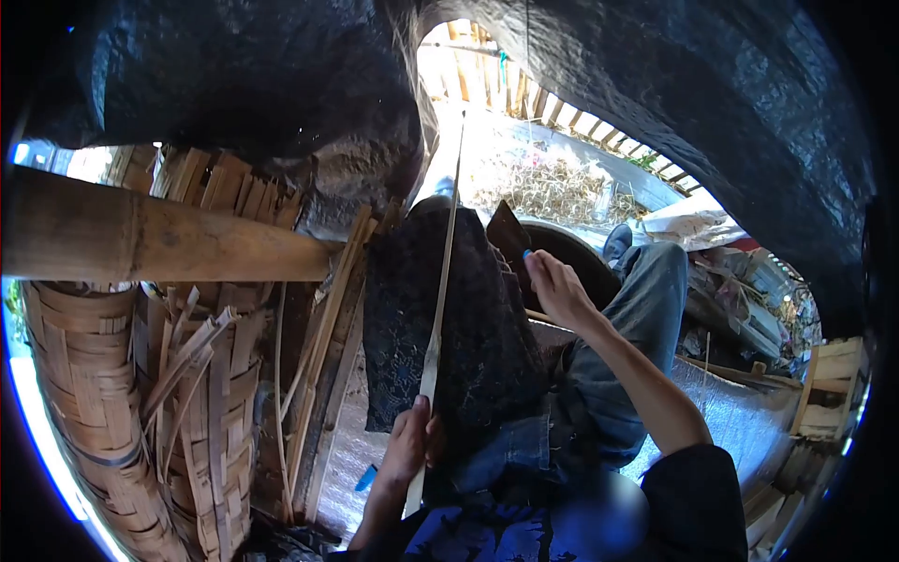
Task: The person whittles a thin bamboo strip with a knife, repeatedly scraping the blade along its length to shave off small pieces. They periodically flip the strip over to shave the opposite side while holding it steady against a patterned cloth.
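Observation:
A long, thin pale strip (442, 314), like split bamboo, runs from near my body up toward the bright opening. My left hand (412, 440) is closed around its lower part. On the other side, my right hand (557, 286) is closed on the handle of a wide dark blade (507, 231); a bit of blue shows at the fingers. The blade points up and left, apart from the strip. A dark patterned cloth (403, 328) lies over my leg beneath the strip.
A thick bamboo pole (178, 234) juts in from the left above woven bamboo (89, 375). Split pieces (323, 347) lean beside the cloth. Dark sheeting (712, 103) hangs overhead. Behind the blade sits a round dark container (571, 245). Dry shavings (552, 187) lie beyond.

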A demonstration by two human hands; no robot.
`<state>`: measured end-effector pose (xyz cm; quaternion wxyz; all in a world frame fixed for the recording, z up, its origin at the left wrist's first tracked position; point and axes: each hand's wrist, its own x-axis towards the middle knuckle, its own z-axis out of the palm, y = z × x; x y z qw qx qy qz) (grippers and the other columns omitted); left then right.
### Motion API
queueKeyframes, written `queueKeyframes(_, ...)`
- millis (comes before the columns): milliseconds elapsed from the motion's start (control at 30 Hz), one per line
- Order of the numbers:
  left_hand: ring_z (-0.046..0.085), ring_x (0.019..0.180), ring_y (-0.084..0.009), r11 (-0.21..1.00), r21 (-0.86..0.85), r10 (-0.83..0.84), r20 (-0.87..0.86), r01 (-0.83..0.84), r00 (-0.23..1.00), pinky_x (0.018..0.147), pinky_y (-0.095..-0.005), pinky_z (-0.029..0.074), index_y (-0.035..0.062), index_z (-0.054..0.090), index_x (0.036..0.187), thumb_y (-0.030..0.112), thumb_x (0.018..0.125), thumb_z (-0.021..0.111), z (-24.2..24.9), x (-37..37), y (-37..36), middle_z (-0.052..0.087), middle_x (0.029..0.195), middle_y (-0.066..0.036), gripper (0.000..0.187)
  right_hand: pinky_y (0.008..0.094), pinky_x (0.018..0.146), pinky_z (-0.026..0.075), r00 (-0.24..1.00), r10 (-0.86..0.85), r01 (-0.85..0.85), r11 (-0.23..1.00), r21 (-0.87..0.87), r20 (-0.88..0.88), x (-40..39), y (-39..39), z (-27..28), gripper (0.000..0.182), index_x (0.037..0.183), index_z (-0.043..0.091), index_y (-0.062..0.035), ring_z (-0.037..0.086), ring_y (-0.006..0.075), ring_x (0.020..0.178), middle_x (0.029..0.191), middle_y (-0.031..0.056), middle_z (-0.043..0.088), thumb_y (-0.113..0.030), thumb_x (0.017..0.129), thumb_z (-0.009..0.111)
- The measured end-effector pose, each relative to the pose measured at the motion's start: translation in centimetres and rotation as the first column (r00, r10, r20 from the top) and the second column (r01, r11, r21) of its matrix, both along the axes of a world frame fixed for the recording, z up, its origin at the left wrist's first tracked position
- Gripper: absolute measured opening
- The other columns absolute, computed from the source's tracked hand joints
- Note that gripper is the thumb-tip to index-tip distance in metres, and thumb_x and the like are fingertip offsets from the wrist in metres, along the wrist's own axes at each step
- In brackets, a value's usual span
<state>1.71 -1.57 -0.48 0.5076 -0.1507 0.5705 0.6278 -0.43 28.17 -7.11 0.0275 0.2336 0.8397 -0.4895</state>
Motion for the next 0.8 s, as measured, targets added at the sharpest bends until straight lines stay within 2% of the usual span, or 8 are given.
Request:
queueKeyframes(33, 0.034, 0.034, -0.0107, 0.998, -0.037, -0.056, -0.052, 0.054, 0.997, 0.034, -0.0235, 0.028, 0.0106, 0.039, 0.065, 0.05, 0.098, 0.026, -0.1, -0.1, 0.1, 0.035, 0.043, -0.001, 0.053, 0.0434, 0.052, 0.042, 0.988, 0.154, -0.154, 0.988, 0.007, -0.021, -0.1, -0.5, 1.8, 0.042, 0.083, 0.051, 0.0014, 0.056, 0.037, 0.054, 0.057, 0.0181, 0.052, -0.036, 0.098, 0.038)
queueKeyframes(67, 0.034, 0.034, -0.0107, 0.998, -0.04, -0.049, -0.041, 0.047, 0.998, 0.034, -0.0235, 0.028, 0.0106, 0.039, 0.065, 0.05, 0.098, 0.026, 0.0, -0.2, 0.4, 0.035, 0.043, -0.001, 0.053, 0.0434, 0.052, 0.042, 0.987, 0.161, -0.161, 0.987, 0.002, -0.011, 0.0, -1.3, 2.7, 0.042, 0.083, 0.051, 0.0014, 0.056, 0.037, 0.054, 0.057, 0.0181, 0.052, -0.036, 0.098, 0.038)
queueKeyframes(133, 0.035, 0.034, -0.0111, 0.992, -0.057, -0.113, -0.102, 0.108, 0.988, 0.034, -0.024, 0.029, 0.0087, 0.04, 0.066, 0.05, 0.098, 0.026, 0.4, -0.5, 0.8, 0.037, 0.043, -0.002, 0.054, 0.0421, 0.049, 0.042, 0.896, 0.384, -0.38, 0.923, 0.062, -0.221, 0.6, -3.1, 3.5, 0.041, 0.078, 0.049, -0.0002, 0.055, 0.0345, 0.048, 0.051, 0.0163, 0.049, -0.036, 0.097, 0.043)
queueKeyframes(167, 0.035, 0.034, -0.0111, 0.992, -0.061, -0.114, -0.095, 0.108, 0.989, 0.034, -0.024, 0.029, 0.0087, 0.04, 0.066, 0.05, 0.098, 0.026, 0.4, -0.5, 0.8, 0.037, 0.043, -0.002, 0.054, 0.0421, 0.049, 0.042, 0.898, 0.383, -0.38, 0.923, 0.056, -0.217, 0.8, -3.7, 3.1, 0.041, 0.078, 0.049, -0.0002, 0.055, 0.0345, 0.048, 0.051, 0.0163, 0.049, -0.036, 0.097, 0.043)
queueKeyframes(233, 0.035, 0.034, -0.0115, 0.99, -0.093, -0.114, -0.07, 0.107, 0.991, 0.034, -0.0244, 0.03, 0.0081, 0.04, 0.065, 0.05, 0.098, 0.025, 0.4, -0.5, 0.8, 0.037, 0.044, -0.002, 0.055, 0.0401, 0.043, 0.042, 0.851, 0.495, -0.47, 0.867, 0.167, -0.177, 1.1, -4.5, 2.1, 0.038, 0.075, 0.049, -0.0019, 0.054, 0.031, 0.041, 0.047, 0.0149, 0.048, -0.035, 0.095, 0.048)
queueKeyframes(333, 0.036, 0.035, -0.011, 0.988, -0.092, -0.133, -0.092, 0.124, 0.987, 0.034, -0.0243, 0.029, 0.0084, 0.04, 0.062, 0.05, 0.098, 0.025, 0.5, -0.5, 0.7, 0.037, 0.045, -0.002, 0.057, 0.0395, 0.038, 0.042, 0.845, 0.526, -0.494, 0.835, 0.242, -0.09, 1.2, -5.0, 2.3, 0.039, 0.072, 0.05, -0.0023, 0.053, 0.0298, 0.037, 0.043, 0.0136, 0.048, -0.035, 0.094, 0.051)
queueKeyframes(433, 0.036, 0.035, -0.0107, 0.986, -0.109, -0.137, -0.09, 0.127, 0.987, 0.034, -0.0242, 0.029, 0.0091, 0.038, 0.059, 0.05, 0.098, 0.025, 0.5, -0.5, 0.7, 0.037, 0.045, -0.001, 0.058, 0.0388, 0.037, 0.042, 0.861, 0.503, -0.471, 0.845, 0.252, -0.077, 1.0, -5.6, 2.6, 0.042, 0.069, 0.051, -0.0023, 0.054, 0.0309, 0.038, 0.043, 0.0139, 0.049, -0.036, 0.093, 0.052)
queueKeyframes(800, 0.033, 0.034, -0.0102, 0.997, -0.037, -0.075, -0.019, 0.074, 0.997, 0.033, -0.0244, 0.027, 0.0112, 0.034, 0.055, 0.048, 0.099, 0.023, 0.1, -0.6, 0.7, 0.034, 0.044, 0.0, 0.058, 0.0403, 0.038, 0.044, 0.872, 0.489, -0.469, 0.833, 0.295, 0.004, 0.5, -6.4, 1.9, 0.042, 0.07, 0.052, -0.0015, 0.057, 0.0317, 0.042, 0.046, 0.0147, 0.052, -0.038, 0.092, 0.053)
